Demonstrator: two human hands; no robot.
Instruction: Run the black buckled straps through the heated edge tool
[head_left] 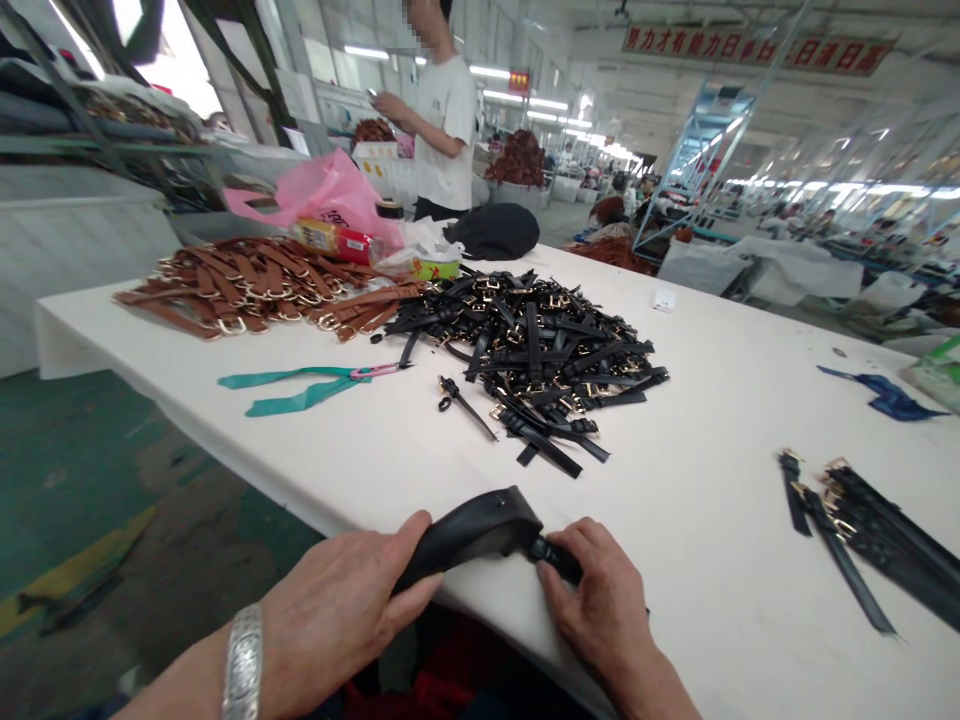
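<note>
My left hand [330, 590] has its thumb and fingers closed around the lower end of a broad black band [469, 530], while my right hand [600, 590] pinches a narrow black piece [559, 560] between thumb and fingers. The band's long axis runs from my left hand up and across to the right, arching, then folding down towards the narrow piece, which slants on down into my right fingers; that meeting place lies much nearer my right hand (whether the two are joined there, I cannot tell). Both hands are over the near edge of the pale tabletop [675, 500], and a strip of its surface separates the band from the pile of black buckled straps [532, 330] ahead. A loose black strap [469, 405] lies just beside that pile, a pink tool with teal strips [360, 373] off to its left, and brown straps [247, 280] beyond. To my right, well apart from my hand, lies a bundle of black straps [892, 530], giving sideways room on that side
</note>
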